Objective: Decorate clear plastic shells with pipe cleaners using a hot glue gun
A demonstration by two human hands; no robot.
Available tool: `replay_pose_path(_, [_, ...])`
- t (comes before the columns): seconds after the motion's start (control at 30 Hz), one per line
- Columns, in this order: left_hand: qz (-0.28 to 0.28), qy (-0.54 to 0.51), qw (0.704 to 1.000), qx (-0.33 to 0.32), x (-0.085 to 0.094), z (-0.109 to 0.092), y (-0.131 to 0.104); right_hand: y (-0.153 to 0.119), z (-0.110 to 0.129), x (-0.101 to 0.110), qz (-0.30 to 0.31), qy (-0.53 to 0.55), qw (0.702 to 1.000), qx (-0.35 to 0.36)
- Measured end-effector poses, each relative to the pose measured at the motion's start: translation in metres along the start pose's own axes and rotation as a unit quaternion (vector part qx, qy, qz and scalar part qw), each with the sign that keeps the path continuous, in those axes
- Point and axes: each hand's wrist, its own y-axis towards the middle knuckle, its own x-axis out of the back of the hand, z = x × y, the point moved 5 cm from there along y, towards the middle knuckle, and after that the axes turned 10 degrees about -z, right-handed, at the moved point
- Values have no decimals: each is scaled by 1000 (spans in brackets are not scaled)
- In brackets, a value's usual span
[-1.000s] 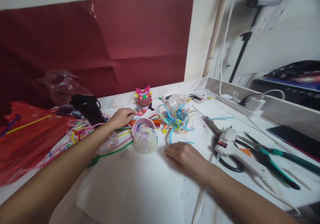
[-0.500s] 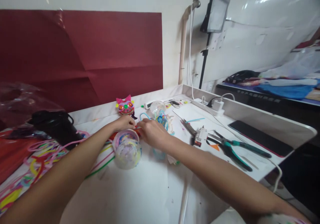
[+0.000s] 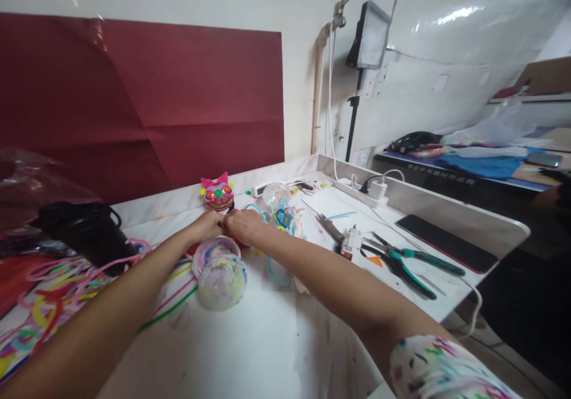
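1. The left hand is near the centre of the frame, its fingers bent inward; whether it grips anything cannot be told, as its fingertips are hidden.
2. The right hand meets it from the right, knuckles up and fingers curled down; what it has hold of, if anything, is also hidden.
3. Just above the hands, left of the frame's centre, sits a pink-eared figure with orange eyes and a green nose.
4. Directly below the hands, a pinkish bowl stands tilted, with a clear, paint-flecked dome in front of it, overlapping its lower part in this view.
5. Red material shows at the bowl's left edge, near the left wrist.
6. Right of the right hand lies a tangle of blue and pale strips, partly behind the right forearm, with a second clear dome behind it.
7. At centre right are a white glue gun and green-handled pliers; a dark phone lies further right.
8. A heap of coloured strips fills the lower left, below a black object.
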Motion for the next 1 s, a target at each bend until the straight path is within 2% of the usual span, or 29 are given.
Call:
replay_pose_path(0.23, [33,32,999,17,0,14,0,-1,0,7,-30,-39,998,24])
replay_pose_path(0.53, [65,24,997,19,-1,20,-2,-6,-24,37,-42,-79,996,9])
replay_pose_path(1.0, [51,9,998,48,1,24,-4,-14,-59,73,-56,-99,993,-22])
